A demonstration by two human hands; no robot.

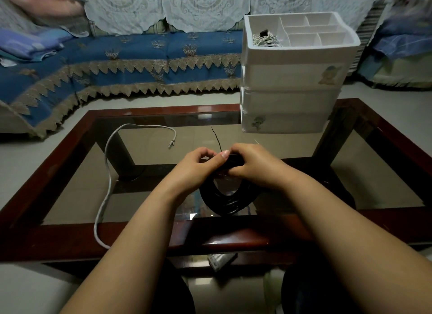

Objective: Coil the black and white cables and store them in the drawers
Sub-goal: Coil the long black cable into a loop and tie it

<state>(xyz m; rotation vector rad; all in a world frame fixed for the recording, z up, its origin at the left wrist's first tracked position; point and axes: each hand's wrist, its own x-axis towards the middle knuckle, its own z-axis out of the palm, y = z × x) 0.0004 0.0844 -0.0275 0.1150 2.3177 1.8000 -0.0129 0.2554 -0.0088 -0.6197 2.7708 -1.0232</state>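
A black cable (225, 202) hangs as a coil of several loops over the glass table (70, 192). My right hand (252, 164) grips the top of the coil. My left hand (198, 164) pinches it beside the right, thumb up; a thin black end (216, 138) sticks up beyond the fingers. A white cable (107, 173) lies loose on the table at the left, its plug end (171, 143) near the middle. The white drawer unit (289, 98) stands at the table's far right; a coiled white cable (266, 40) lies in its open top tray.
The table has a dark red wooden frame (163, 109). A blue-covered sofa (117, 63) runs behind it. A small grey box (222, 261) lies on the shelf under the table's near edge. My knees are below the table edge.
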